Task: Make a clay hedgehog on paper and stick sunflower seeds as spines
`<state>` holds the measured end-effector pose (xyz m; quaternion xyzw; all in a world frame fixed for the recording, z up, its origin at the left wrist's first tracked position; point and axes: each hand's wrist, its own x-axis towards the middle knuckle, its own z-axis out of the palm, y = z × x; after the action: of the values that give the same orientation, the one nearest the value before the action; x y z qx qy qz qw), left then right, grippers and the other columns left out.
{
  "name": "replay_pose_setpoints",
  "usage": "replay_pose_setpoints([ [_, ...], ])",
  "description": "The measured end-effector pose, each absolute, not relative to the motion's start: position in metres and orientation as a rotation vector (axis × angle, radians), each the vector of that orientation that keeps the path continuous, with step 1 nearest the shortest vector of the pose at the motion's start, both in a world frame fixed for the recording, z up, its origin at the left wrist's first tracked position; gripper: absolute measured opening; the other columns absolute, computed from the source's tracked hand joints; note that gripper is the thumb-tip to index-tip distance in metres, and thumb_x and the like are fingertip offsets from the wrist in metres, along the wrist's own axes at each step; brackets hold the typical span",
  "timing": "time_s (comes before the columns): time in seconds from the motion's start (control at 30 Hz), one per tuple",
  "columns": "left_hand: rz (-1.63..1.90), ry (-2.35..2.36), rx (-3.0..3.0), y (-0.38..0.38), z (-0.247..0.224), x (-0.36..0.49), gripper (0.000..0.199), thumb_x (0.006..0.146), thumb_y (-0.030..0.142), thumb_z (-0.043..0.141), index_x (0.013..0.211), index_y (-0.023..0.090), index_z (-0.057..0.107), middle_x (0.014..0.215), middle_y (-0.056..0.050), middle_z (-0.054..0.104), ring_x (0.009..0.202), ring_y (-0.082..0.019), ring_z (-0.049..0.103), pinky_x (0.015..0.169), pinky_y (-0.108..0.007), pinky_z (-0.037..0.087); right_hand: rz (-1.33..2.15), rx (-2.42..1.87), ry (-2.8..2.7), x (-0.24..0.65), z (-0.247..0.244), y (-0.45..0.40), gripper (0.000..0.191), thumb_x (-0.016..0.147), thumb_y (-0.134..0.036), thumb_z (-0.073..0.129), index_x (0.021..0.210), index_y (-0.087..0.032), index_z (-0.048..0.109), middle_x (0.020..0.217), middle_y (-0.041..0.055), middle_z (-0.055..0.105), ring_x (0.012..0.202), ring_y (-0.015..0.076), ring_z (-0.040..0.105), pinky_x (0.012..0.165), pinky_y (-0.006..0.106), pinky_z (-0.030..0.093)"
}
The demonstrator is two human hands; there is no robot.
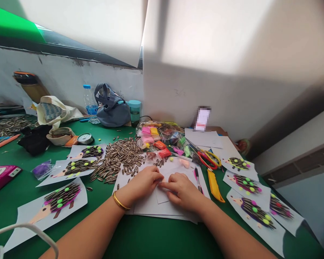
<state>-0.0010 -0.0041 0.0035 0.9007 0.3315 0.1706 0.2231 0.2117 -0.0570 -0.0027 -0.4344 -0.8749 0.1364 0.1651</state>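
Note:
My left hand (147, 181), with a gold bangle at the wrist, rests over the white paper (140, 208). Its fingers are curled together at the tips, and whatever they pinch is hidden. My right hand (185, 190) meets it fingertip to fingertip, index finger stretched left and thumb apart below, pressing at the same spot. Under both hands lies a smaller white sheet (162, 196). Beyond my right hand is a lump of peach clay (184, 163), with a black pen (198, 180) beside it. Striped sunflower seeds (121, 156) are heaped past my left hand.
Hedgehog pictures made with seeds lie left (62, 198) and right (255, 210). Bags of coloured clay (153, 138) lie behind the paper. Right of it are scissors (207, 160) and a yellow utility knife (214, 185). A teal-lidded cup (135, 111) stands by the wall; a white cable (24, 226) crosses lower left.

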Motion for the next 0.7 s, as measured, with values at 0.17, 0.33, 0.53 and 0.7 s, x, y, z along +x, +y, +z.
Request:
replay_pose_setpoints([
  [0.17, 0.472, 0.92, 2.515, -0.004, 0.0, -0.002, 0.022, 0.094, 0.021, 0.052, 0.099, 0.021, 0.074, 0.097, -0.007, 0.062, 0.091, -0.019, 0.059, 0.08, -0.029, 0.046, 0.351, -1.325, -2.318, 0.224, -0.012, -0.047, 0.037, 0.084, -0.008, 0.055, 0.113, -0.025, 0.071, 0.092, 0.0053, 0.063, 0.091, 0.0203, 0.056, 0.081, 0.034, 0.039],
  [0.33, 0.493, 0.923, 2.51, -0.003, -0.001, -0.002, 0.023, 0.094, 0.022, 0.053, 0.103, 0.022, 0.074, 0.098, -0.007, 0.062, 0.093, -0.02, 0.06, 0.083, -0.03, 0.047, 0.351, -1.239, -2.413, 0.229, -0.01, -0.05, 0.042, 0.085, -0.011, 0.058, 0.119, -0.033, 0.07, 0.091, 0.0035, 0.061, 0.088, 0.0187, 0.055, 0.081, 0.034, 0.039],
  [0.53, 0.466, 0.948, 2.501, -0.004, 0.001, -0.002, 0.023, 0.092, 0.022, 0.055, 0.107, 0.022, 0.074, 0.101, -0.007, 0.064, 0.095, -0.021, 0.06, 0.085, -0.031, 0.047, 0.284, -1.26, -2.525, 0.223, -0.002, -0.057, 0.038, 0.089, -0.016, 0.058, 0.119, -0.036, 0.069, 0.09, 0.0035, 0.06, 0.088, 0.0196, 0.053, 0.082, 0.036, 0.035],
  [0.7, 0.457, 0.946, 2.5, -0.005, 0.003, -0.001, 0.022, 0.093, 0.022, 0.055, 0.103, 0.022, 0.074, 0.1, -0.007, 0.063, 0.094, -0.02, 0.061, 0.084, -0.03, 0.048, 0.28, -1.228, -2.529, 0.22, -0.001, -0.058, 0.044, 0.086, -0.014, 0.058, 0.123, -0.035, 0.067, 0.093, 0.0042, 0.061, 0.09, 0.02, 0.052, 0.083, 0.037, 0.034],
])
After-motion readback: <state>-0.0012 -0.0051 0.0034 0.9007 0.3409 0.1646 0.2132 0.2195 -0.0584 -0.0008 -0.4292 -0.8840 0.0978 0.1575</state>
